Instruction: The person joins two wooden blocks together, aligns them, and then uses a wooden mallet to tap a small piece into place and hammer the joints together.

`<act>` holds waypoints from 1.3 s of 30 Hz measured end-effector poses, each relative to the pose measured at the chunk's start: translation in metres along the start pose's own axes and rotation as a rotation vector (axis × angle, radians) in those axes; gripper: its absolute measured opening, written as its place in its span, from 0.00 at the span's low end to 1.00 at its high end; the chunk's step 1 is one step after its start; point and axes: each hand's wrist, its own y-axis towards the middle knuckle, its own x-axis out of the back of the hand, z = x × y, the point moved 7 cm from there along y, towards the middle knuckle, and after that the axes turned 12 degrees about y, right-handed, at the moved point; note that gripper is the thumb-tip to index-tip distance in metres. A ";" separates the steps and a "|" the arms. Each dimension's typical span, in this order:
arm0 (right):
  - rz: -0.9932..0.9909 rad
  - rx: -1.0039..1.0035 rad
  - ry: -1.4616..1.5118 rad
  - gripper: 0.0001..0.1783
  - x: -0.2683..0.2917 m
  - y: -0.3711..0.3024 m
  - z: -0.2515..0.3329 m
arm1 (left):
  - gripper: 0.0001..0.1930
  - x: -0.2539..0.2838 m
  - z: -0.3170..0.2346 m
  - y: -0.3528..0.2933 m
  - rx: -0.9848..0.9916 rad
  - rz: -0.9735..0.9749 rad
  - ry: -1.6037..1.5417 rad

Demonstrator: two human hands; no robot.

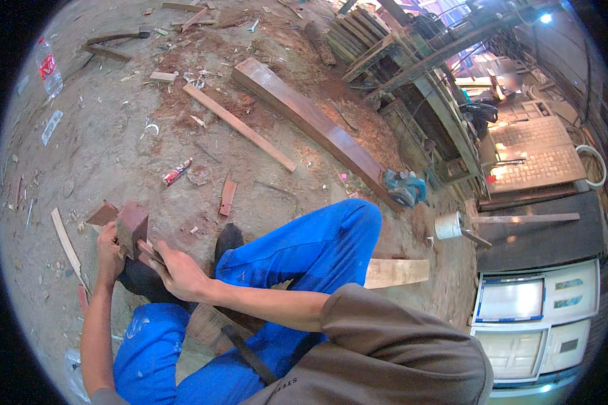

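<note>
In my right hand point(182, 273), fingers are wrapped round the short handle of a wooden mallet point(133, 226) with a blocky reddish-brown head. My left hand point(108, 253) is closed right beside the left face of that head; its fingers are partly hidden, so what they grip does not show. A flat brown wood piece point(101, 213) lies just beyond the left fingers. Below both hands is my dark shoe point(145, 280), between my blue-trousered legs. A light wood board point(213, 327) lies under my legs.
A long thick timber beam point(311, 125) and a thin wood strip point(240, 127) lie ahead, with a blue power tool point(405, 187) at the beam's near end. A plastic bottle point(49, 67) lies far left. A white bucket point(447, 225) and white panelled doors point(537, 324) stand right.
</note>
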 end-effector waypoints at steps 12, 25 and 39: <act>0.029 0.011 -0.005 0.25 0.017 0.020 0.001 | 0.07 -0.009 0.012 -0.004 0.102 0.089 -0.026; 0.072 0.016 -0.110 0.21 0.017 0.014 -0.011 | 0.08 -0.007 0.008 0.003 -0.077 0.116 0.125; 0.072 0.035 -0.062 0.18 0.016 0.001 -0.016 | 0.08 -0.010 0.012 0.012 -0.108 0.220 0.184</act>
